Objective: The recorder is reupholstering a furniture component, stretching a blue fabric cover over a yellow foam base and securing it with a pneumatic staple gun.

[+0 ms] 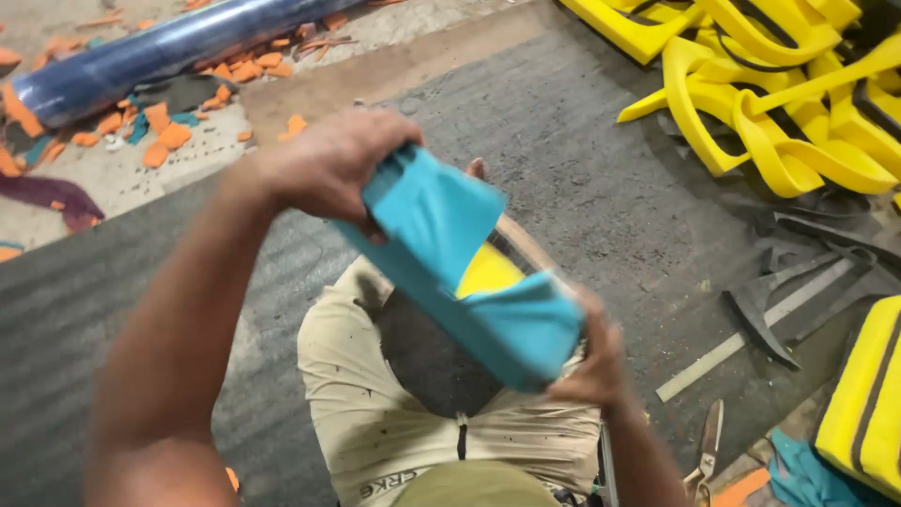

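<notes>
While the left hand (324,169) grips one end, the right hand (591,361) holds the teal-covered yellow pad (469,272), seemingly foam.

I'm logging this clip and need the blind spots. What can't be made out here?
- Yellow core: head view, mostly wrapped by the teal fabric.
- Right hand: fingers hidden behind the fabric.
- Left hand: motion-blurred.
- Scissors: handles cut off by the bottom edge.
- Blue roll: ends out of frame.
</notes>
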